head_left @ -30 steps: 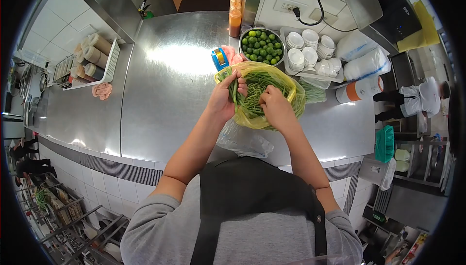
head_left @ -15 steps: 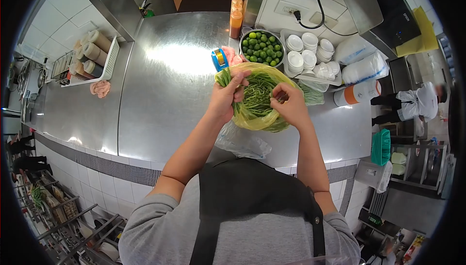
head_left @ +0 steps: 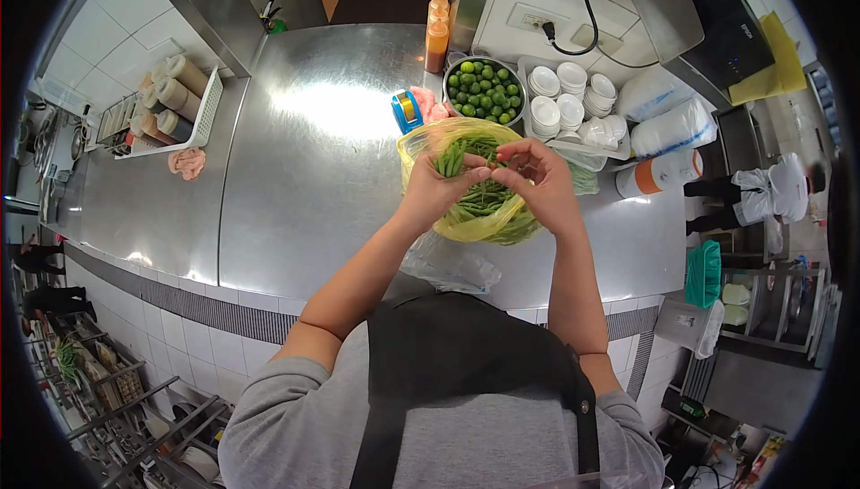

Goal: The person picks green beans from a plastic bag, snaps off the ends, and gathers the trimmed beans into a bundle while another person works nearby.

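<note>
A yellow plastic bag (head_left: 414, 141) full of cut green beans (head_left: 484, 207) stands with its mouth turned up on the steel counter. Over it, my left hand (head_left: 436, 192) is closed around a small bunch of green beans, whose ends show above the fingers. My right hand (head_left: 540, 180) meets it from the other side, thumb and fingers pinched together near the left thumb. Whatever the right fingers pinch is too small to make out. Beneath the bag's near side lies a clear plastic bag (head_left: 452, 267).
Behind the bag are a bowl of limes (head_left: 484, 88), a blue tape dispenser (head_left: 406, 111), a pink cloth (head_left: 434, 106) and orange sauce bottles (head_left: 436, 41). Stacked white cups (head_left: 571, 111) stand right, near a printer (head_left: 726, 32). A bottle basket (head_left: 202, 113) sits left on the steel counter (head_left: 305, 175).
My left hand has turned and moved right with its bunch of beans, from the bag's left rim to over its middle. My right hand has come up to meet it.
</note>
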Motion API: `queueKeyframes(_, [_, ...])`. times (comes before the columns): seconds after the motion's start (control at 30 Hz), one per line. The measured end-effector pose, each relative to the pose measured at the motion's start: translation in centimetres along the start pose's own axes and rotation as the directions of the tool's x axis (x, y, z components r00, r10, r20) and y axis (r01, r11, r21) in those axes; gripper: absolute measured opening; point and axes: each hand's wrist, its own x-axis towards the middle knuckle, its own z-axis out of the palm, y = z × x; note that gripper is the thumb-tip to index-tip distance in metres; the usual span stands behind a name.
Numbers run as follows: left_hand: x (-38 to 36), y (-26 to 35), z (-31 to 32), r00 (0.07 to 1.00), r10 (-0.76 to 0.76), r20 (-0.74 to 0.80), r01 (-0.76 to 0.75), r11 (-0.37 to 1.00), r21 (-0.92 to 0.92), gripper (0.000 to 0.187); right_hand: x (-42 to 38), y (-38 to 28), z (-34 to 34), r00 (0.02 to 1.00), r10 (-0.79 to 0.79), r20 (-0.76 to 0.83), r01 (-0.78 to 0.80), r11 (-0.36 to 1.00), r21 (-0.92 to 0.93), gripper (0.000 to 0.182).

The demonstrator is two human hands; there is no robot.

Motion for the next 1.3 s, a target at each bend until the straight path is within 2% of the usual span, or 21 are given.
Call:
queueKeyframes(0.07, [-0.3,0.5,0.1,0.999,0.01,0.044,-0.015,0.994,0.106,0.017,0.3,0.5,-0.1,1.0,0.013,0.002,-0.013,1.0,0.011,0.008])
queueKeyframes(0.23, [-0.2,0.0,0.6,0.999,0.015,0.033,-0.017,0.996,0.088,0.017,0.5,1.0,0.4,1.0,-0.014,0.008,0.014,0.998,-0.068,0.01])
queueKeyframes(0.3, [0.0,0.0,0.4,1.0,0.007,0.015,-0.008,0.998,0.064,0.016,0.6,0.9,1.2,0.946,-0.292,-0.14,0.244,0.927,-0.286,0.013])
queueKeyframes(0.33, [0.0,0.1,0.3,1.0,0.018,0.02,-0.019,0.998,0.067,0.016,0.7,1.2,1.4,0.946,-0.291,-0.139,0.244,0.927,-0.286,0.013])
queueKeyframes(0.4, [-0.1,0.5,0.3,0.999,0.029,0.024,-0.031,0.997,0.07,0.015,1.3,2.3,1.7,0.793,-0.531,-0.297,0.367,0.807,-0.463,0.017])
queueKeyframes(0.43, [-0.2,0.9,0.3,1.0,0.026,-0.011,-0.025,0.998,0.057,0.015,1.2,2.5,1.4,0.792,-0.533,-0.297,0.369,0.806,-0.463,0.017])
queueKeyframes(0.5, [-0.1,0.9,-0.2,0.999,0.018,-0.047,-0.016,0.999,0.044,0.015,0.6,3.1,0.3,0.971,-0.196,-0.139,0.083,0.817,-0.571,0.018])
queueKeyframes(0.53, [0.2,0.5,-0.9,0.997,0.017,-0.08,-0.024,0.995,-0.095,0.015,0.4,3.9,0.0,0.971,-0.193,-0.141,0.08,0.817,-0.57,0.018])
queueKeyframes(0.6, [1.0,0.1,-1.2,0.983,0.04,-0.178,-0.089,0.957,-0.276,0.016,0.4,4.6,-0.1,1.0,-0.004,0.03,0.013,0.955,-0.298,0.019])
queueKeyframes(0.63, [1.2,0.0,-1.4,0.983,0.039,-0.177,-0.088,0.957,-0.276,0.016,0.2,4.4,0.2,1.0,-0.004,0.028,0.012,0.955,-0.298,0.019])
queueKeyframes(0.7, [1.4,0.1,-2.0,0.984,0.049,-0.173,-0.108,0.93,-0.35,0.016,-0.5,3.6,1.9,0.998,0.054,0.018,-0.054,0.999,0.002,0.017])
queueKeyframes(0.73, [1.5,0.1,-2.1,0.984,0.047,-0.172,-0.106,0.931,-0.349,0.016,-0.6,3.1,2.5,0.998,0.056,0.017,-0.056,0.998,0.004,0.017])
queueKeyframes(0.8, [1.5,0.1,-2.1,0.987,0.05,-0.15,-0.104,0.92,-0.378,0.019,-0.7,2.5,3.3,0.997,-0.071,0.013,0.072,0.971,-0.227,0.011])
queueKeyframes(0.83, [1.4,0.2,-2.0,0.988,0.049,-0.149,-0.103,0.921,-0.376,0.019,-0.8,2.8,3.4,0.997,-0.07,0.011,0.071,0.972,-0.225,0.011])
queueKeyframes(0.9, [1.4,0.5,-1.8,0.973,0.014,-0.232,-0.119,0.887,-0.446,0.019,-0.7,3.1,3.6,0.989,-0.125,-0.079,0.127,0.992,0.019,0.009])
queueKeyframes(0.93, [1.4,0.4,-1.9,0.972,0.014,-0.235,-0.121,0.887,-0.445,0.019,-0.7,2.8,3.5,0.989,-0.125,-0.076,0.127,0.992,0.02,0.009])
queueKeyframes(1.0, [1.4,-0.2,-2.0,0.974,-0.035,-0.223,-0.084,0.86,-0.504,0.02,-0.8,1.8,3.3,0.948,-0.296,-0.116,0.312,0.937,0.157,0.006])
queueKeyframes(1.13, [1.9,-0.1,-2.8,0.953,-0.182,-0.244,-0.025,0.752,-0.658,0.021,0.1,2.6,1.3,0.974,-0.155,-0.167,0.19,0.957,0.221,0.007])
queueKeyframes(1.2, [2.1,-0.5,-3.0,0.955,-0.219,-0.201,0.008,0.694,-0.72,0.019,0.7,3.9,0.2,0.983,0.184,0.009,-0.181,0.977,-0.114,0.009])
queueKeyframes(1.23, [2.1,-0.7,-3.2,0.954,-0.253,-0.161,0.036,0.631,-0.775,0.018,0.6,4.0,0.4,0.983,0.184,0.015,-0.181,0.977,-0.115,0.009])
queueKeyframes(1.3, [2.1,-1.0,-3.2,0.951,-0.239,-0.194,0.023,0.684,-0.729,0.018,0.0,3.6,1.4,0.999,0.006,0.037,0.015,0.844,-0.536,0.008])
